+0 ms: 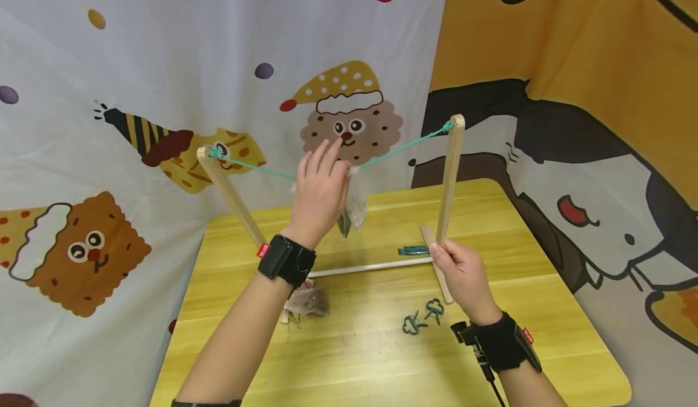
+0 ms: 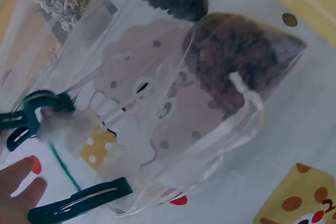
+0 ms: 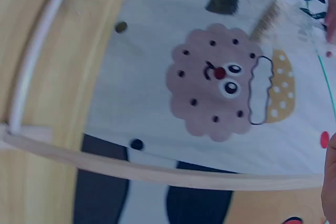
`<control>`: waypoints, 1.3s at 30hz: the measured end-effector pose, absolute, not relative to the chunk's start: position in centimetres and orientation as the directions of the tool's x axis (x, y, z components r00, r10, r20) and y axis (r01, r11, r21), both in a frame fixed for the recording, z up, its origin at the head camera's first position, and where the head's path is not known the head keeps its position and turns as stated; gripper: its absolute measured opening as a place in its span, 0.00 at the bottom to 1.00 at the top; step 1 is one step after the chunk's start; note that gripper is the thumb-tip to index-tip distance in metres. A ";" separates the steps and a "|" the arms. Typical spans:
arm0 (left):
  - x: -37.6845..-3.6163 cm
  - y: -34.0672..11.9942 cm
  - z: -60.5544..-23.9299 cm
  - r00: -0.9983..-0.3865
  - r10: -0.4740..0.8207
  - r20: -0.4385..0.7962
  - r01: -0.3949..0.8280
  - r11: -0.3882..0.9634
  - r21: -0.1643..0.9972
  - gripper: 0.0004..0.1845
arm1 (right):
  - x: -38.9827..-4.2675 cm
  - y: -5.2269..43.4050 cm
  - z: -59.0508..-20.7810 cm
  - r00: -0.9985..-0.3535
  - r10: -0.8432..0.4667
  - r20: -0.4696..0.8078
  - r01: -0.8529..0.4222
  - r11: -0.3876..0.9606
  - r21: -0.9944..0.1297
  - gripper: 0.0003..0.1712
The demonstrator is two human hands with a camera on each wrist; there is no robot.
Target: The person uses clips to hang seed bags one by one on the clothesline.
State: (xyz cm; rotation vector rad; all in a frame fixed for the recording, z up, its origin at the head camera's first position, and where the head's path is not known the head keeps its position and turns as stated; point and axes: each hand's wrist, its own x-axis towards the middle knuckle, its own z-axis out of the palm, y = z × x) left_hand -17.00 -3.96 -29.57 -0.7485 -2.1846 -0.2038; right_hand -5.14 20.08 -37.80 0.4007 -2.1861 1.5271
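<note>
Bright, even light with soft shadows; head view bends at edges, both wrist views slightly blurred.

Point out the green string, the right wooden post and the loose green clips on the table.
green string (image 1: 256,166), head view, left span
right wooden post (image 1: 450,177), head view, mid-shaft
loose green clips (image 1: 423,316), head view, between the pair

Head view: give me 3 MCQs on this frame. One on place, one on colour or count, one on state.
1. Where are the loose clips?
A. On the table, near the right hand
B. On the string
C. In the left hand

2. What colour is the string?
A. Red
B. Green
C. White

3. What is the right hand doing?
A. Lying flat on the table
B. Holding a clip
C. Gripping the post at its base

Answers:
1. A, two lie on the table beside that hand.
2. B, it runs green between both posts.
3. C, fingers curl round the upright's foot.
</note>
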 end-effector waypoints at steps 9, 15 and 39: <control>-16.8 -4.2 -30.8 -0.523 0.465 0.714 0.583 0.807 -0.099 0.09 | -7.0 20.1 -33.2 -0.745 -0.107 0.658 -0.626 0.455 -0.634 0.17; -16.5 -4.2 -30.9 -0.520 0.460 0.720 0.589 0.803 -0.087 0.09 | -9.4 20.5 -32.1 -0.669 -0.232 0.706 -0.705 0.499 -0.504 0.17; -15.9 -4.8 -30.7 -0.525 0.438 0.730 0.594 0.802 -0.054 0.09 | -15.1 16.8 -28.9 -0.569 -0.532 0.627 -0.724 0.685 -0.076 0.18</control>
